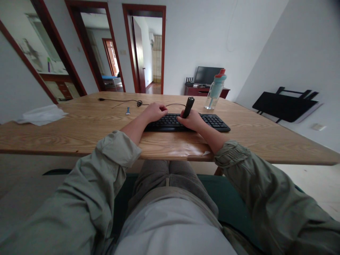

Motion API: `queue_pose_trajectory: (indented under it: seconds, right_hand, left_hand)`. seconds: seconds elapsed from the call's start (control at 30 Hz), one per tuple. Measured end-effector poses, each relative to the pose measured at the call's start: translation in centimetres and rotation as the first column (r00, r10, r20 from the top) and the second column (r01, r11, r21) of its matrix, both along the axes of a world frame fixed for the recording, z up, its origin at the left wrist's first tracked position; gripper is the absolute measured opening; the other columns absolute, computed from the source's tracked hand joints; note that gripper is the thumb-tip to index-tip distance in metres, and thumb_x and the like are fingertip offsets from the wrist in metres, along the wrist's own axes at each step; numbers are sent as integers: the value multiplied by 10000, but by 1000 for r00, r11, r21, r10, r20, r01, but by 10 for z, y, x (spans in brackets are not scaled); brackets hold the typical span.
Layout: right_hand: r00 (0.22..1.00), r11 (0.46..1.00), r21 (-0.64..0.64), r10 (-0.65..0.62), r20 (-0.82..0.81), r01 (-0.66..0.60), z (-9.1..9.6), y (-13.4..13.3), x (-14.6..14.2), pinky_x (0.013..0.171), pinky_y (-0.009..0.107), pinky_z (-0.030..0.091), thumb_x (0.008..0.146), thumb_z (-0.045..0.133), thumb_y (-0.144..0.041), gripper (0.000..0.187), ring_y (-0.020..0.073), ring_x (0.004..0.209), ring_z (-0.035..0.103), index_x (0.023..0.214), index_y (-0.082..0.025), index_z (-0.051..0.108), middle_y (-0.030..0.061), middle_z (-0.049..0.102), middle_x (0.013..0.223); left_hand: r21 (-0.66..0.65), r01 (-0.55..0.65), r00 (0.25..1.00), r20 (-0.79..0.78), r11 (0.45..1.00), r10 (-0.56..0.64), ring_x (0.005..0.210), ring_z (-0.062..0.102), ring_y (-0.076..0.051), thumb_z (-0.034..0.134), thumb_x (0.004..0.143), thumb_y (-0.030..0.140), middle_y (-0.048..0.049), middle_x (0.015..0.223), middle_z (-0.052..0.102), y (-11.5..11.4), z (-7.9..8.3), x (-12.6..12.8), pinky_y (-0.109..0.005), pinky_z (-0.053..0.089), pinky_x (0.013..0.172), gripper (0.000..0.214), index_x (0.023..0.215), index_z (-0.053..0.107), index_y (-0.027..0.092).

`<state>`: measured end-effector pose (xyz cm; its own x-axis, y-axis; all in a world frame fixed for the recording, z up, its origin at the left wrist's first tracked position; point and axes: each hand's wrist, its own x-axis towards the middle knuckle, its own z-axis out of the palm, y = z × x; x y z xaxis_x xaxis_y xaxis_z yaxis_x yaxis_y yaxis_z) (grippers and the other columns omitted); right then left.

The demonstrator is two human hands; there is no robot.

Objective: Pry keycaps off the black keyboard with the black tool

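A black keyboard (215,122) lies on the wooden table (79,131) in front of me. My left hand (154,111) rests on its left half, knuckles up and fingers curled down onto the keys, holding nothing I can see. My right hand (191,121) is closed around a black cylindrical tool (188,106), held upright with its top end above the keyboard's middle. A thin black cable (119,101) runs from the keyboard across the table to the far left.
A clear water bottle (215,90) with a red cap stands just beyond the keyboard's right end. A small blue item (128,111) lies left of my left hand. White cloth (41,115) sits at the table's left edge. A folded black chair (285,104) leans on the right wall.
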<state>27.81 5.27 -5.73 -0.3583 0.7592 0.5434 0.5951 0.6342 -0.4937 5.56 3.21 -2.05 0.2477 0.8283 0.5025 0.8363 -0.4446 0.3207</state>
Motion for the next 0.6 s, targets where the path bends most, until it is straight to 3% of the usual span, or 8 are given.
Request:
queue_pose_trajectory:
  seconds: [0.23,0.6]
  right_hand:
    - [992,997,32,64,111,-68,5,1,4,626,286,391,763,677,-326,160,154,640,533,720,-177,637,29,646,693]
    - [997,1000,22,20,77,-22,5,0,0,623,287,405,769,676,-328,164,162,638,559,723,-171,664,40,661,688]
  left_hand:
    - [-10,-5,999,33,1000,6,736,616,-170,598,805,291,-69,807,743,0,0,1,-272,468,741,233,867,775,152]
    - [4,-6,1000,8,1000,6,728,618,-167,581,816,292,-77,827,752,2,-1,-1,-280,462,732,250,865,773,141]
